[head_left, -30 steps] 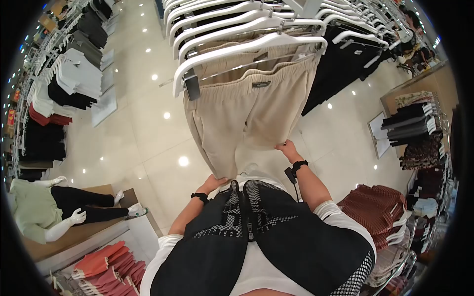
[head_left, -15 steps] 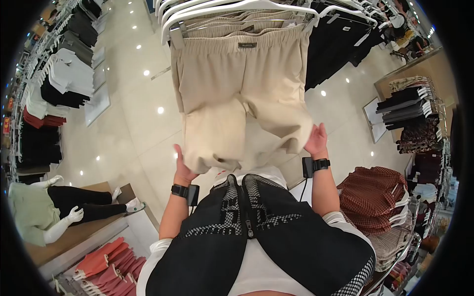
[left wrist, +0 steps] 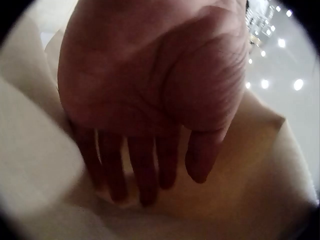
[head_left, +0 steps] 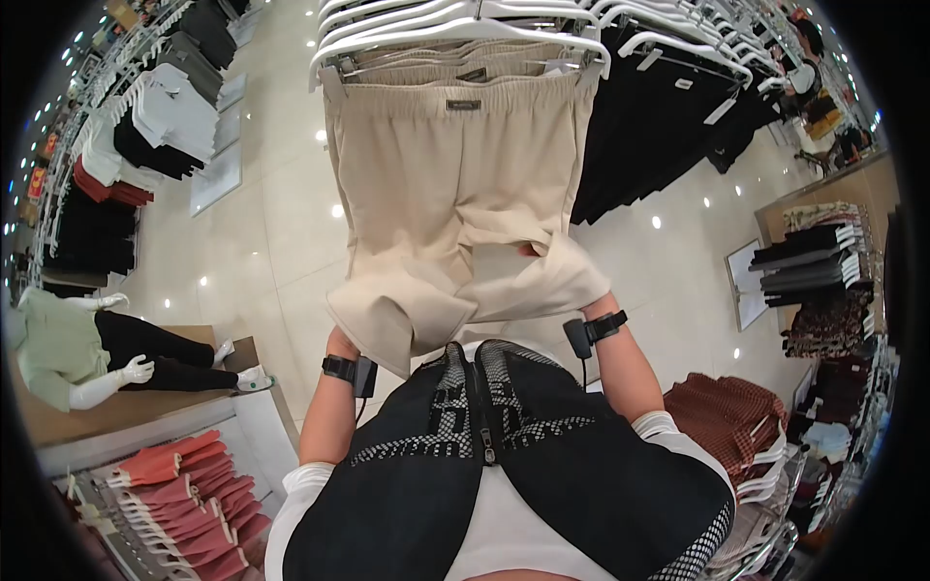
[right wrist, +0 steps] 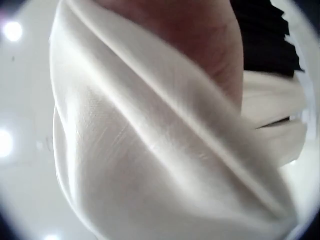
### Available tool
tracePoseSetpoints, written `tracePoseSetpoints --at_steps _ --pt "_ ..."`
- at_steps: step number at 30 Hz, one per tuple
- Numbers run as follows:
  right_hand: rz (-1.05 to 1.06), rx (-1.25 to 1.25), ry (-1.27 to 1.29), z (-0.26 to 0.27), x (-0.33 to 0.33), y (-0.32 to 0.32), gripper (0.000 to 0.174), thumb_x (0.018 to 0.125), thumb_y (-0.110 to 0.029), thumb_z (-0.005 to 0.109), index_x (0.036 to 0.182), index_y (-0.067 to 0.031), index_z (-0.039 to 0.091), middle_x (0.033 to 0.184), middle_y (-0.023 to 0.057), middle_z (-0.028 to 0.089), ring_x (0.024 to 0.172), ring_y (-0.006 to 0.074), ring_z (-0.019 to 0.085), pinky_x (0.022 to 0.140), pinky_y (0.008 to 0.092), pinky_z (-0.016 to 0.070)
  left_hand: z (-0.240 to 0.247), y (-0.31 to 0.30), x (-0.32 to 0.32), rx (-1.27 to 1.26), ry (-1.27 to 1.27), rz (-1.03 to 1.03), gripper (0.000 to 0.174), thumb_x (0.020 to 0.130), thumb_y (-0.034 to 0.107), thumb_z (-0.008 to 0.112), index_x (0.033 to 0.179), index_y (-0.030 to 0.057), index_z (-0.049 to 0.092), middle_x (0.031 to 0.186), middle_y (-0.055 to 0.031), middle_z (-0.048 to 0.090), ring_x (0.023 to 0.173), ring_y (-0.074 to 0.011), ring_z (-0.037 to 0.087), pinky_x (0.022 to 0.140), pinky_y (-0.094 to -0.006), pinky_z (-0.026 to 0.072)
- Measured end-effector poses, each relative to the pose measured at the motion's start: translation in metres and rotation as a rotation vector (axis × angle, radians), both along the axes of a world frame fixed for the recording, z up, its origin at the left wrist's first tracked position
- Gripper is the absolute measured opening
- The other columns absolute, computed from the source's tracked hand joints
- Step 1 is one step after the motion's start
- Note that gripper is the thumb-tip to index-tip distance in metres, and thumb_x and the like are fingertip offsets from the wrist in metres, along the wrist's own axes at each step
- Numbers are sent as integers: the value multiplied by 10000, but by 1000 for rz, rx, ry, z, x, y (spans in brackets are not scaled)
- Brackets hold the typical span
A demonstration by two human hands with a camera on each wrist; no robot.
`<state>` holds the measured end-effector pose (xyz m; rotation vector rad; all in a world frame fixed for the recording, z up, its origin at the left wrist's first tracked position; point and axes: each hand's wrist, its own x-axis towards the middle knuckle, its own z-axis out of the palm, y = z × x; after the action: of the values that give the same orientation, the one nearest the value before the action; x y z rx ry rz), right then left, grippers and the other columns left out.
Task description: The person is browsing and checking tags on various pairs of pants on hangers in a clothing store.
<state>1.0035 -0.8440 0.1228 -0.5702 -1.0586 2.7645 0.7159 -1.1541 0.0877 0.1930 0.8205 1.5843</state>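
Note:
Beige elastic-waist trousers (head_left: 407, 165) hang by clips from a white hanger (head_left: 465, 34) in the head view, their lower legs lifted and folded toward the person. My left hand (head_left: 341, 343) goes up under the left leg's hem; in the left wrist view the hand (left wrist: 155, 90) has its fingers extended and apart against the beige cloth (left wrist: 250, 185). My right hand (head_left: 599, 302) is under the other leg, with a bit of skin showing through a fold. Cloth (right wrist: 135, 165) covers most of the right hand (right wrist: 200, 40) in the right wrist view, hiding its fingers.
Black trousers (head_left: 649, 126) hang on the rack at the right. A mannequin (head_left: 58, 339) lies at the left in the picture, above coral garments (head_left: 184, 494). Rust-coloured clothes (head_left: 722, 416) hang at lower right. Pale tiled floor (head_left: 281, 223) shows between the racks.
Both hands were at the hems, then came off with spread fingers; now they are up under the trouser legs. The lower legs have risen and bunched over them.

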Motion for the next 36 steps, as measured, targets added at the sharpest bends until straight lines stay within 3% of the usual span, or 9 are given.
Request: tracePoseSetpoints --at_steps 5,16,19,20,24,27,28,32,36 --pt "387 -337 -61 -31 26 17 480 961 -311 524 1386 -101 452 1334 77 552 1180 251 567 915 413 535 -23 9 33 -230 -102 -193 423 975 322 505 1292 44 529 1216 -124 625 1021 -220 659 819 -361 578" --pt "67 28 -334 39 31 30 296 966 -118 512 1230 -7 587 1181 90 643 960 125 641 770 268 536 28 45 99 -123 96 107 512 1000 328 426 1448 97 342 1453 -110 425 1285 -289 472 1066 -490 405" --pt "603 582 92 4 34 63 423 937 -142 555 1329 1 483 1213 68 612 1044 118 598 887 286 503 20 27 92 -167 -423 77 508 999 323 429 1442 88 347 1437 -117 442 1271 -276 486 1060 -475 417" --pt "561 94 -259 -70 44 86 455 873 -108 652 1299 -15 523 1212 53 614 1077 123 575 938 271 469 13 21 90 -197 -221 100 494 989 339 452 1401 70 408 1400 -138 481 1237 -311 515 1050 -518 416" --pt "443 1258 224 36 34 70 624 692 -78 821 1262 -56 567 1235 27 608 1115 172 555 973 295 442 0 10 95 -19 -147 276 538 958 390 504 1384 69 434 1388 -140 496 1233 -317 517 1029 -533 422" --pt "589 806 166 -75 52 84 653 679 -99 838 1269 -54 562 1273 39 593 1153 161 548 998 316 442 39 39 125 65 -299 270 538 958 384 506 1387 69 431 1383 -130 504 1232 -308 519 1031 -514 427" --pt "585 1089 259 -33 41 63 613 736 -75 794 1296 -46 545 1277 64 593 1149 161 560 993 320 448 46 44 130 91 -350 264 538 958 383 507 1388 68 430 1381 -126 506 1232 -305 520 1032 -508 429" --pt "534 -157 -99 -16 53 61 356 960 -136 525 1285 8 526 1279 128 579 1197 202 541 1024 341 438 37 22 132 11 -242 280 504 948 299 551 1380 64 442 1370 -131 515 1211 -266 540 1015 -436 461" --pt "305 -462 152 55 52 48 378 994 -170 456 1328 7 483 1302 158 556 1207 260 542 1023 408 454 70 41 137 -121 291 155 497 948 234 559 1393 59 424 1361 -135 519 1208 -247 543 990 -385 479"
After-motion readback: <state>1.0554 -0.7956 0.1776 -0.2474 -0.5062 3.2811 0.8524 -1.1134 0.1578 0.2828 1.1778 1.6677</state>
